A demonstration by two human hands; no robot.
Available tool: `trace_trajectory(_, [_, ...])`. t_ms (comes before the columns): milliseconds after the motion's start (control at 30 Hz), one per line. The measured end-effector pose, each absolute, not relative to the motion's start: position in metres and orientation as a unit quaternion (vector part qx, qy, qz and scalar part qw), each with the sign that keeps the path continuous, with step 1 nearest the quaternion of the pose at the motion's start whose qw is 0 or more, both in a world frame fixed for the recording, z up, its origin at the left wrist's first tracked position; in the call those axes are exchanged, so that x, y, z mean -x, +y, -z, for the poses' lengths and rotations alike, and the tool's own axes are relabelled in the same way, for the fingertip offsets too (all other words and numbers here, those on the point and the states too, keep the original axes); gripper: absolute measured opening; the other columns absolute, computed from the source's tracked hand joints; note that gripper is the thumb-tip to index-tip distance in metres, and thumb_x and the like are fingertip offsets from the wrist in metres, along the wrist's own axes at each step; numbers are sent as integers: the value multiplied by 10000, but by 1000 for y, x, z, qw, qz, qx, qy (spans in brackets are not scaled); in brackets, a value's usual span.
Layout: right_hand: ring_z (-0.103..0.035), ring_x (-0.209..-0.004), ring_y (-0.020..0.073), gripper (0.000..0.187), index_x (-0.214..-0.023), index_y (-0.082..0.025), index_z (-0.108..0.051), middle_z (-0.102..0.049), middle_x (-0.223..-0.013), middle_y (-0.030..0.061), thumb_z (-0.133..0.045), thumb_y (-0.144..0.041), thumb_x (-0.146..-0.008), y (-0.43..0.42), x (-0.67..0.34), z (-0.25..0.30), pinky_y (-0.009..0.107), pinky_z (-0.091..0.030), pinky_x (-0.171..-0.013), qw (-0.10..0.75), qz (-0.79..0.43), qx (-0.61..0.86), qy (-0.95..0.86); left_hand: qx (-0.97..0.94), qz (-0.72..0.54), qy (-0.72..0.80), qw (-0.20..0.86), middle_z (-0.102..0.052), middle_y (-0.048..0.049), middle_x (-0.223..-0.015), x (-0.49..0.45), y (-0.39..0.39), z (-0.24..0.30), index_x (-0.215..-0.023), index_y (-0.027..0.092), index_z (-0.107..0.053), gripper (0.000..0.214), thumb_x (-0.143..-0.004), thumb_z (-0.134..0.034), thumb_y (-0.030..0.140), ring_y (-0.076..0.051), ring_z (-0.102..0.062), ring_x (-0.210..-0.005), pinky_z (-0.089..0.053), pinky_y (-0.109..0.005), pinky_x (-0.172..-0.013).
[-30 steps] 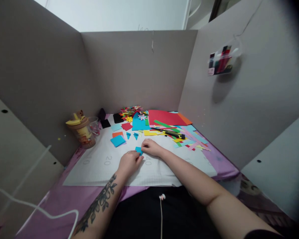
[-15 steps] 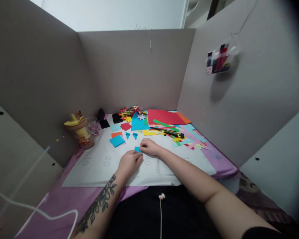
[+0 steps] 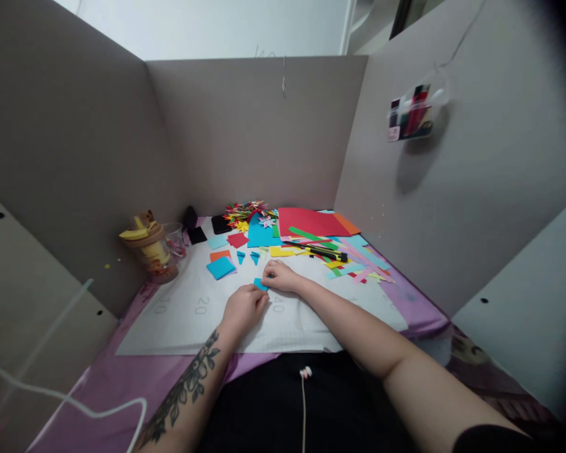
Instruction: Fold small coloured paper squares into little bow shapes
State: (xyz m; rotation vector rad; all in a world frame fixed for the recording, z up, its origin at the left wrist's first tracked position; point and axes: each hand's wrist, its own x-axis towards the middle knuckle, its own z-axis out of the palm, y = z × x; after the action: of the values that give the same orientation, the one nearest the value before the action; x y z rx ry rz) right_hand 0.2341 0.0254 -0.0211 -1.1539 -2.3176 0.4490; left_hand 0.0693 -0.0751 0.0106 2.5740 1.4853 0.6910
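Observation:
A small piece of blue paper [image 3: 260, 284] is pinched between my two hands, just above the white mat. My left hand [image 3: 246, 306] grips its near left side with the fingers closed. On its right edge are the closed fingertips of my right hand [image 3: 279, 277]. Whether the paper is folded is hard to tell, as fingers cover part of it. Two small folded blue paper pieces [image 3: 255, 258] lie just beyond my hands. A stack of blue paper squares [image 3: 221, 268] rests to the left, with orange and purple sheets showing under it.
A yellow-and-black utility knife [image 3: 327, 253] lies among coloured paper strips [image 3: 365, 261] at right. Behind are a red sheet [image 3: 311, 222] and a pile of folded paper stars [image 3: 248, 211]. A yellow-lidded tumbler [image 3: 153, 248] and a clear cup [image 3: 174, 238] stand at left. Grey panels enclose the table.
Both hands stay on the blue paper. My right hand has shifted very slightly left along it; the whole view has also moved a little. Nothing else has visibly changed.

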Motion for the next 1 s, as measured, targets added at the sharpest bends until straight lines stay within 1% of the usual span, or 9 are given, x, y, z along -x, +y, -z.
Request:
trace_trajectory(200, [-499, -800, 151, 182, -668, -166, -663, -583, -749, 15, -640, -339, -720, 33, -233, 11, 245, -339, -737, 201, -193, 402, -872, -842, -221, 491, 37, -647, -51, -868, -70, -75, -9, -823, 206, -687, 276, -869, -433, 303, -159, -569, -850, -412, -256, -765])
trace_trajectory(267, [-500, -790, 148, 192, -658, -164, -657, -584, -749, 14, -641, -346, -717, 33, -233, 10, 238, -341, -716, 196, -194, 401, -874, -844, -219, 489, 37, -647, -51, -868, -70, -75, -9, -821, 204, -689, 278, -869, -433, 303, -160, -569, -857, -412, -257, -776])
trace_trajectory(500, [-489, -757, 132, 207, -673, -160, -646, -566, -755, 13, -660, -366, -692, 28, -235, 16, 222, -349, -674, 247, -182, 421, -853, -844, -211, 492, 33, -649, -46, -915, -71, -78, -11, -848, 208, -694, 281, -867, -431, 306, -164, -565, -875, -416, -256, -767])
trace_trajectory(700, [-505, -720, 116, 103, -683, -155, -652, -588, -731, 0, -631, -255, -698, 29, -237, 13, 213, -358, -663, 249, -217, 401, -854, -847, -205, 489, 28, -651, -44, -914, -71, -79, -13, -836, 209, -692, 276, -865, -432, 296, -163, -566, -875, -422, -257, -766])
trace_trajectory(1000, [-509, -731, 123, 58, -652, -149, -630, -586, -718, 1, -617, -195, -686, 27, -239, 11, 225, -373, -696, 262, -214, 383, -860, -843, -213, 492, 46, -677, -47, -890, -69, -76, -7, -811, 205, -691, 278, -856, -425, 273, -168, -582, -909, -420, -259, -850])
